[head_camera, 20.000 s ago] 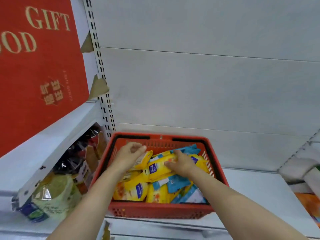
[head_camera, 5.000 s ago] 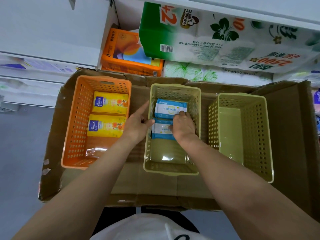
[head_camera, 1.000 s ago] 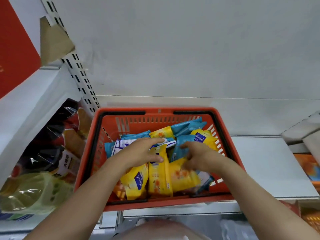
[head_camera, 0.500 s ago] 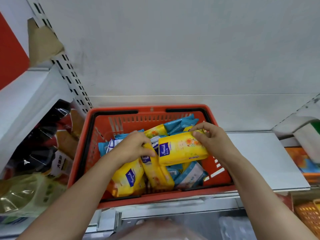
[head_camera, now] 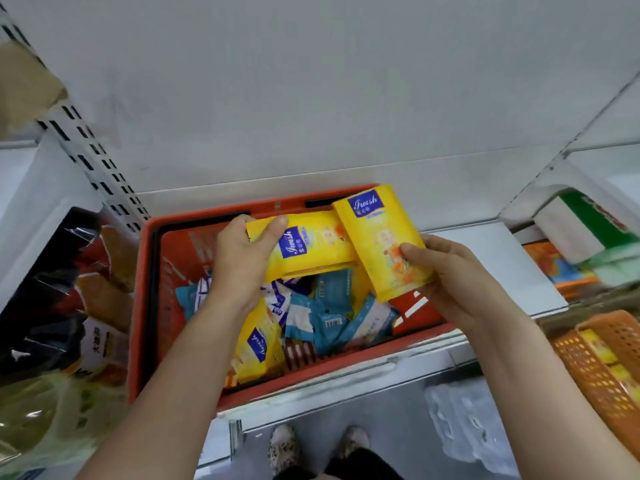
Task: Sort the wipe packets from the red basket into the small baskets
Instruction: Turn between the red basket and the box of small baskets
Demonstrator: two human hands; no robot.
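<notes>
The red basket (head_camera: 145, 299) sits on a white shelf and holds several yellow and blue wipe packets. My left hand (head_camera: 239, 261) grips one yellow packet (head_camera: 311, 244) above the basket, thumb over its top edge. My right hand (head_camera: 446, 271) holds a second yellow packet (head_camera: 381, 237) from below, tilted upright, its upper corner overlapping the first. Blue packets (head_camera: 332, 313) and another yellow packet (head_camera: 256, 344) lie loose in the basket below my hands. An orange small basket (head_camera: 602, 368) with yellow packets shows at the lower right edge.
Bagged goods (head_camera: 69, 289) crowd the shelf left of the red basket. Boxed tissue packs (head_camera: 581, 233) sit on a lower shelf at right. A white back panel rises behind the basket. My feet (head_camera: 318, 445) stand on grey floor below the shelf edge.
Both hands have lifted out of the basket. My left hand now holds its own yellow packet, and my right hand has raised and turned its yellow packet upright. The view has shifted left.
</notes>
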